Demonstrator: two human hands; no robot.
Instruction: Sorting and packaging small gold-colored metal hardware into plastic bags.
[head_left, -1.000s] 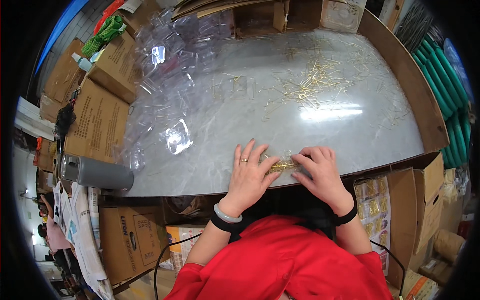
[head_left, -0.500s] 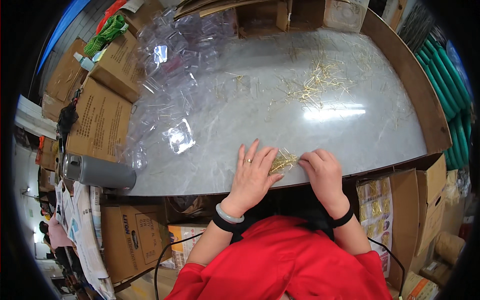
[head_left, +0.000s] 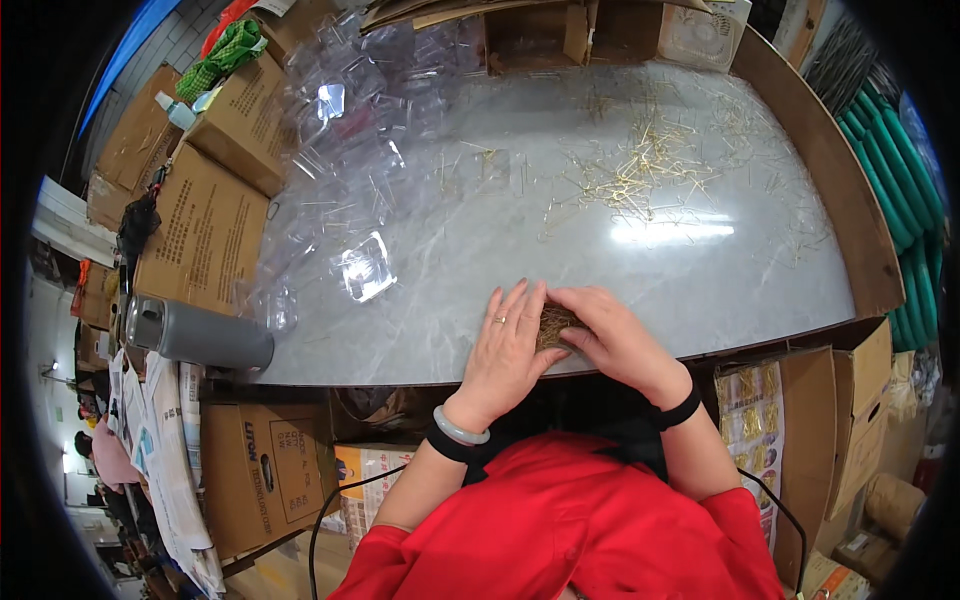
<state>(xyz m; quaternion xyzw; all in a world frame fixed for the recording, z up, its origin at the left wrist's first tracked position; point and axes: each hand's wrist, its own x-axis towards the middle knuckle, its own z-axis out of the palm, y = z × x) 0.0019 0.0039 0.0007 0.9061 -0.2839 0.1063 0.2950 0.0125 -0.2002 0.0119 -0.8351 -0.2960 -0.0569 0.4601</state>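
Observation:
A small bundle of thin gold-coloured wire hooks (head_left: 553,328) is between my two hands, near the front edge of the table. My left hand (head_left: 507,340) rests against its left side, fingers long and close together, thumb below the bundle. From the other side, my right hand (head_left: 618,335) curls round it, with fingers over the top and thumb at the lower edge. Part of the bundle is hidden by my fingers. Farther off on the grey marbled table (head_left: 430,330) lies a loose scatter of the same gold wire hooks (head_left: 645,170).
Clear plastic packs (head_left: 370,150) are heaped at the left. A grey flask (head_left: 210,335) lies at the left front corner, beside cardboard boxes (head_left: 205,230). A cardboard wall (head_left: 825,160) borders the right side. Below it, a tray (head_left: 750,415) holds packed gold pieces.
My right hand has moved left and closed round the bundle, its fingers now near my left fingertips. The bundle sits slightly farther left and its ends look more even. My left hand stays put.

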